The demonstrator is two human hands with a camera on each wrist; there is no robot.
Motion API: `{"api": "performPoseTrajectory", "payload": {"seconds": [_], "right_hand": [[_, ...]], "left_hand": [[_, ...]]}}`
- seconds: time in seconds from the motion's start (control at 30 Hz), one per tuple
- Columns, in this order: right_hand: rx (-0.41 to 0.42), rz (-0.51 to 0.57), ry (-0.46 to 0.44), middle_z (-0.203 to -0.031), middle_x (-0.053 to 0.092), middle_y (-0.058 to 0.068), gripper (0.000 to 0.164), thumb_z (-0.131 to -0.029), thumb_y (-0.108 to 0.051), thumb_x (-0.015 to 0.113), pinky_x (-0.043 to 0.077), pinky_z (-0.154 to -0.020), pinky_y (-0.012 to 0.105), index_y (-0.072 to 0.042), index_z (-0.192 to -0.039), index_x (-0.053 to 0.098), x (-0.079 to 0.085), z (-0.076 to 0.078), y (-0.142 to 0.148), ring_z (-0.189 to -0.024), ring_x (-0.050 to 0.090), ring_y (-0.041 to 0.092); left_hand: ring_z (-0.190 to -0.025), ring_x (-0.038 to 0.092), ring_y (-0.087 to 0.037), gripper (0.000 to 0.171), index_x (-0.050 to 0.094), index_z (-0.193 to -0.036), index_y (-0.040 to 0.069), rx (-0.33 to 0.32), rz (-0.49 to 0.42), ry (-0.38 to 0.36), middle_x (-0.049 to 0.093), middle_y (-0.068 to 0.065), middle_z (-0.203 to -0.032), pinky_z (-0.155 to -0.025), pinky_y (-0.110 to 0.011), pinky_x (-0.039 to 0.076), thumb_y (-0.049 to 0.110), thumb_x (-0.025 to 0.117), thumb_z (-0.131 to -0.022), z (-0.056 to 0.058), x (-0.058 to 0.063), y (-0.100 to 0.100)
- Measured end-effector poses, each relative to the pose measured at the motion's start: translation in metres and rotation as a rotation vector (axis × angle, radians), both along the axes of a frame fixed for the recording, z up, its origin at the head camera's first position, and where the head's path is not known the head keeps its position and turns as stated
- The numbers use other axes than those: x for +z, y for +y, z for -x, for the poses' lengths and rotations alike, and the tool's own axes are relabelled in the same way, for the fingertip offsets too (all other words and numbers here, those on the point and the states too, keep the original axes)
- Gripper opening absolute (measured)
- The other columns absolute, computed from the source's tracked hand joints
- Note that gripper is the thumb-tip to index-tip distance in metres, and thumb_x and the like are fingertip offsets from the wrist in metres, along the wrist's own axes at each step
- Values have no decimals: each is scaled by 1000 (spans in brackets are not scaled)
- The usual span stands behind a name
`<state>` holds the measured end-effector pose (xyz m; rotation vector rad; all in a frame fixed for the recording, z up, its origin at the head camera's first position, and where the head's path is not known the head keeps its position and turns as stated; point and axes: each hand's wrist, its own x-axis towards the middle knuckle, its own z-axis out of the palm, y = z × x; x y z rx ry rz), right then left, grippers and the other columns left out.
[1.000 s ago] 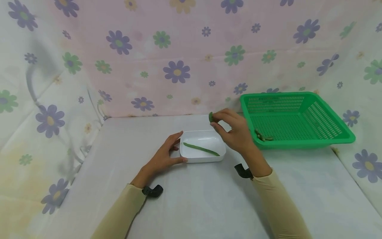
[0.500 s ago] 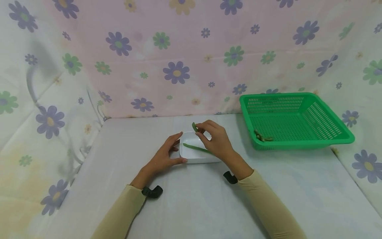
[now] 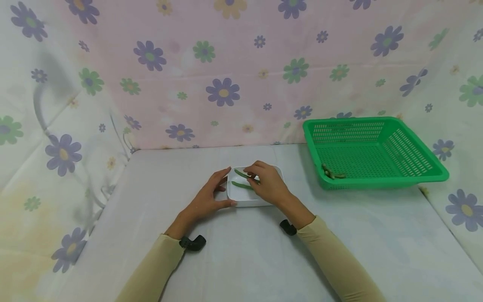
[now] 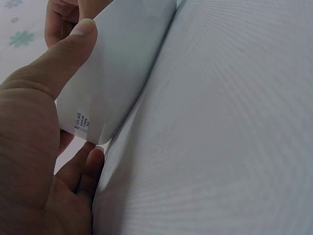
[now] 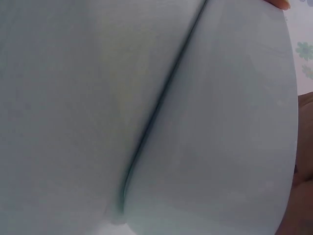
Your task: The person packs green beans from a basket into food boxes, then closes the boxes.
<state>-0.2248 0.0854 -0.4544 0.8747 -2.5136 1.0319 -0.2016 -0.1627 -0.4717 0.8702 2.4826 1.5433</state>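
A small white rectangular dish [image 3: 250,204] sits on the table in the head view. My left hand [image 3: 205,198] holds its left end, thumb at the front rim and fingers at the side and back. The left wrist view shows that thumb [image 4: 73,49] against the dish wall [image 4: 122,58]. Above the dish's inside, my right hand [image 3: 269,184] pinches a green bean [image 3: 240,173]. Another green bean [image 3: 240,185] lies in the dish, partly hidden by the right hand. The dish wall [image 5: 230,127] fills much of the right wrist view, which hides the held bean.
To the right stands a green perforated plastic basket [image 3: 381,182]. Several bean pods [image 3: 332,173] lie in its near left corner. A flowered cloth [image 3: 241,113] hangs behind the white-covered table [image 3: 234,260] and along its sides.
My right hand has moved left and down with the pinched green bean, from beyond the dish's back right to low over its inside. The left hand has stayed on the dish.
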Motion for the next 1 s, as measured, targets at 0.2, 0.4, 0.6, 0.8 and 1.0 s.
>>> {"api": "performPoseTrajectory", "payload": {"seconds": [0.2, 0.4, 0.6, 0.8, 1.0], "right_hand": [[-4, -31, -12, -104, 71, 8, 23, -92, 8, 76, 62, -82, 34, -1, -113, 77, -2, 0, 0, -92, 74, 21], [-14, -85, 2, -107, 71, 6, 24, -92, 2, 78, 61, -82, 35, -3, -116, 76, 0, -5, 5, -94, 73, 22], [-32, -95, 68, -108, 71, 4, 26, -92, -3, 80, 60, -83, 37, -6, -117, 77, 12, -16, 20, -96, 70, 21], [-34, 8, 141, -106, 70, 6, 24, -92, 1, 78, 59, -80, 38, -4, -115, 76, 28, -21, 43, -95, 67, 22], [-17, 56, 177, -107, 70, 12, 24, -91, 7, 75, 58, -83, 41, 0, -115, 75, 41, -18, 69, -97, 67, 27]], "left_hand": [[-151, 41, -42, 101, 30, -167, 6, 4, -4, -3, 31, -24, -167, -109, -61, 48, 6, 89, -86, -2, -2, -1], [-150, 42, -42, 101, 29, -167, 9, 4, -9, -6, 31, -24, -167, -108, -62, 47, 7, 89, -87, -2, -6, -2], [-151, 42, -41, 101, 29, -168, 9, 4, 5, -8, 31, -23, -167, -109, -62, 47, 8, 89, -87, -3, -7, -1], [-152, 40, -42, 102, 28, -168, 8, -7, 1, -4, 31, -24, -167, -110, -62, 46, 7, 89, -86, -3, -2, -1], [-153, 38, -42, 104, 26, -168, 9, -11, 2, -1, 30, -24, -168, -111, -60, 46, 7, 90, -86, 1, -3, -1]]}}
